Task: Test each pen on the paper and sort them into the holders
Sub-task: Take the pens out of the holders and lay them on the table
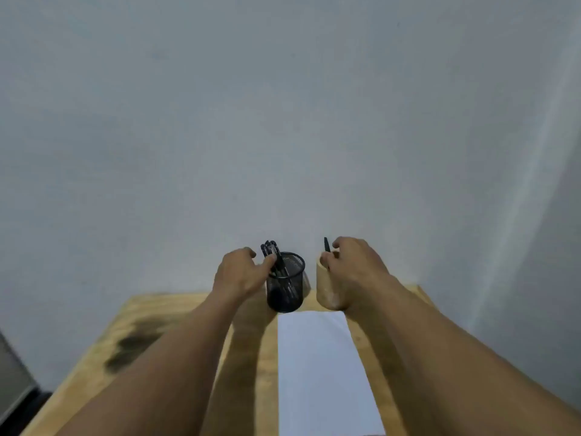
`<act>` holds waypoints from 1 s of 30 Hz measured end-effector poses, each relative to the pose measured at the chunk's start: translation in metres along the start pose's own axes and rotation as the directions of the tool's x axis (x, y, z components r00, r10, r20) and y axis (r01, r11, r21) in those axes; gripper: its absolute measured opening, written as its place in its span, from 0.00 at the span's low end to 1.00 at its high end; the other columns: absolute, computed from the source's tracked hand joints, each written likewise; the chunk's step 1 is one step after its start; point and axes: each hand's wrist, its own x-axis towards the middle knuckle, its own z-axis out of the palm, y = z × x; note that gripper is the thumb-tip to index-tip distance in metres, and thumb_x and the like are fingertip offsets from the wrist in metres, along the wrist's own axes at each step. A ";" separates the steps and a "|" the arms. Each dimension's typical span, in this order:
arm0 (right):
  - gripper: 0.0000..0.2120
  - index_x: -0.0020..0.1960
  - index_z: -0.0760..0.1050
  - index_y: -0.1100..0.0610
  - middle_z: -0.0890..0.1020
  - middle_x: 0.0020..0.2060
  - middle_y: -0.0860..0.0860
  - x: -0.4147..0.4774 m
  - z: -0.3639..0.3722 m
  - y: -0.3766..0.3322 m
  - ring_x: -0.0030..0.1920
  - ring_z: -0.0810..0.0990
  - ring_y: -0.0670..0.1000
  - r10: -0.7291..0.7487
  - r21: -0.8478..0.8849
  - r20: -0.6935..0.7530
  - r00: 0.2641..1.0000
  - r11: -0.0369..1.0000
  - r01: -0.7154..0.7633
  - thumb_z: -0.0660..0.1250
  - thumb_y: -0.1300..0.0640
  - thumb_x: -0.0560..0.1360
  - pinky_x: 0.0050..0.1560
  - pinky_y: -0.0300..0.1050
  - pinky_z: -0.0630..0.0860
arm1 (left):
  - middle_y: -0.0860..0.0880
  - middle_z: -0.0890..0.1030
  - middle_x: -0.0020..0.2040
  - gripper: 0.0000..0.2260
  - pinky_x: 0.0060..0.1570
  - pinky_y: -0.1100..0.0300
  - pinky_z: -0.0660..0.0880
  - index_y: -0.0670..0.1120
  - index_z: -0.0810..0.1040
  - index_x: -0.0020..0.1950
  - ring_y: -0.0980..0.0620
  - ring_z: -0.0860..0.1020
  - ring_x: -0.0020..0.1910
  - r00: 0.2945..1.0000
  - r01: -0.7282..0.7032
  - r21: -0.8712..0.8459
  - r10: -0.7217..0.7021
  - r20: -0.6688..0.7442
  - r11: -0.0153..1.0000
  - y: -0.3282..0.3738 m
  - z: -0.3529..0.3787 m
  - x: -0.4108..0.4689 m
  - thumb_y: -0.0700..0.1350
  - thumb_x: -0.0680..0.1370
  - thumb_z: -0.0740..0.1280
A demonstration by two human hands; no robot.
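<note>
A black mesh holder (285, 295) stands at the far edge of the wooden table, with several black pens (271, 249) sticking out of it. My left hand (239, 272) is at its left rim, thumb and fingers pinched on those pens. To the right stands a light wooden holder (325, 291). My right hand (355, 265) rests over its top and holds a black pen (327, 247) that stands upright in the holder's mouth. A white sheet of paper (323, 372) lies lengthwise in front of both holders.
The wooden table (176, 313) has a dark stain (132, 347) on its left part. A plain grey wall (283, 121) rises right behind the holders. A grey object (12, 372) shows at the lower left edge.
</note>
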 end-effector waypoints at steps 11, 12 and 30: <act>0.16 0.44 0.79 0.58 0.80 0.48 0.55 0.033 0.039 0.005 0.47 0.79 0.60 -0.003 -0.125 -0.218 0.976 0.992 -0.024 0.62 0.47 0.80 0.42 0.47 0.71 | 0.54 0.84 0.36 0.18 0.36 0.59 0.73 0.50 0.84 0.39 0.56 0.81 0.39 0.989 0.145 -0.369 -0.149 0.020 0.918 0.006 0.032 0.018 0.65 0.69 0.73; 0.16 0.44 0.80 0.58 0.80 0.48 0.54 0.032 0.040 0.004 0.47 0.79 0.60 -0.004 -0.129 -0.231 0.973 0.991 -0.027 0.63 0.47 0.80 0.42 0.48 0.72 | 0.54 0.84 0.36 0.18 0.38 0.58 0.75 0.50 0.85 0.39 0.55 0.81 0.39 0.986 0.157 -0.376 -0.163 0.015 0.913 0.008 0.033 0.018 0.65 0.69 0.74; 0.12 0.47 0.84 0.58 0.85 0.43 0.54 0.025 0.037 0.003 0.46 0.82 0.58 -0.001 0.062 -0.251 0.968 0.998 0.018 0.64 0.53 0.79 0.43 0.50 0.80 | 0.53 0.84 0.34 0.10 0.41 0.58 0.76 0.48 0.84 0.39 0.51 0.82 0.40 0.954 0.208 -0.517 -0.289 -0.081 0.831 0.011 0.032 0.013 0.54 0.71 0.75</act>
